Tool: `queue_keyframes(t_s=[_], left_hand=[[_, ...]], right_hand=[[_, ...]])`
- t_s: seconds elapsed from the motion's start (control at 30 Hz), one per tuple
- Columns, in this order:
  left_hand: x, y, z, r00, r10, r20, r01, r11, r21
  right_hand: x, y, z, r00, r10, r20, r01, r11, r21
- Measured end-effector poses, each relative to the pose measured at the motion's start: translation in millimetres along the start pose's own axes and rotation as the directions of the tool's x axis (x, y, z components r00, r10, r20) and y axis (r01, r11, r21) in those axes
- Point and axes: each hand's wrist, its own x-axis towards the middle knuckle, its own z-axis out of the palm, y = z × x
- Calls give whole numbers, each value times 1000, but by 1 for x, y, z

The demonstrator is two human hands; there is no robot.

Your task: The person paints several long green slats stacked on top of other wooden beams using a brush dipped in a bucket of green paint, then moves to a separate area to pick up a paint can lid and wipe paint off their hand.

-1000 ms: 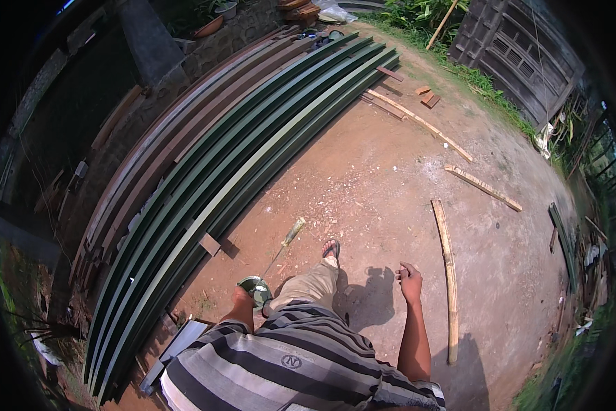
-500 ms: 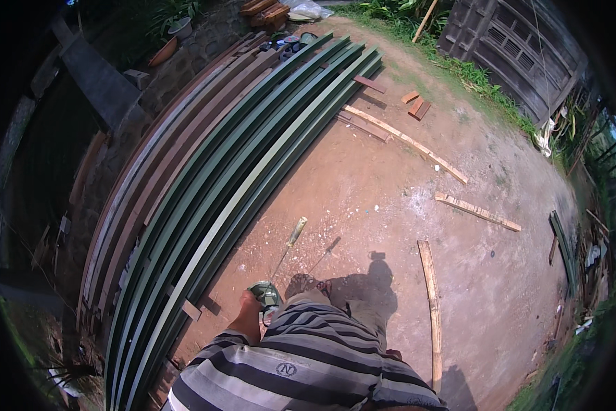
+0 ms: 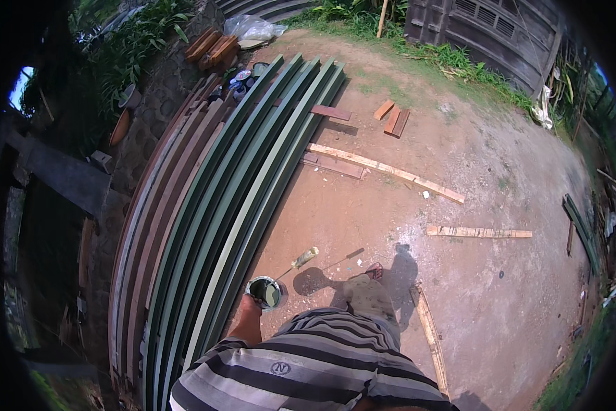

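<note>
My left hand [image 3: 251, 305] is closed at the near left rim of a small round bucket [image 3: 282, 296] and holds it. Dark green paint [image 3: 272, 294] lies inside, with glossy patches. Out of the bucket leans a thin-rodded tool [image 3: 306, 257] like a paint roller; its thick, pale, stained end points up and away, and its lower end is hidden in the bucket. Just left of the hand run long green-painted beams [image 3: 253, 185], laid side by side. My right hand is out of sight.
Brown beams [image 3: 158, 205] lie beyond the green ones on the left. Pale wooden strips [image 3: 479, 232] and short reddish blocks [image 3: 396, 122] are scattered on the dirt ground. A plank end [image 3: 331, 112] juts from under the beams. A dark wooden panel [image 3: 486, 34] stands at the back.
My view has shifted, with the beams and strips sitting differently in it. The bucket in my left hand now shows its open top more fully, and a sandalled foot shows farther ahead.
</note>
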Motion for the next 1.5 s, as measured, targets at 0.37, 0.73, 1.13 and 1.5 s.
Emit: queue_keyframes(t_s=[0.37,0.73,1.13,1.5], left_hand=[[4,-1,355,988,-149,47,154,980,-129],[-25,38,733,954,-298,-17,295,951,-96],[-55,121,1063,976,-217,16,214,946,-243],[-121,175,1364,926,-57,-374,-94,923,-374]], right_hand=[[70,-681,-193,633,-754,-177,753,653,-84],[201,-831,-293,891,-443,101,414,699,-582],[276,-1062,-437,989,-131,-70,126,989,-77],[475,-1634,-672,908,-408,-95,397,911,-111]])
